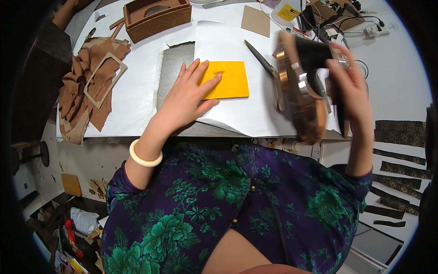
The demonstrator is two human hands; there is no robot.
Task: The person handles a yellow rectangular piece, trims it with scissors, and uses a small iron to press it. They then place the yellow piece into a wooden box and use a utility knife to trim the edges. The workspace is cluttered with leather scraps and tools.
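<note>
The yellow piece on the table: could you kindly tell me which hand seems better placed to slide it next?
Probably the left: the left hand rests on the yellow piece, while the right hand is off to its right, gripping a blurred brown-and-black object.

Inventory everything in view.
Panel: one, yellow, table centre
Blurred object: count unclear, brown, table right
Pointed tool: one, dark, near panel
Box: one, brown, far left
Scraps: several, brown, table left
Frame: one, beige, on scraps
Card: one, tan, far side
Strips: several, dark, lower right
Paper: count unclear, white, around panel
Clutter: uncounted, mixed, lower left
Bangle: one, cream, left arm
Garment: one, patterned purple, worn
Left grip: one, bare, on panel
Right grip: one, bare, at blurred object
</note>
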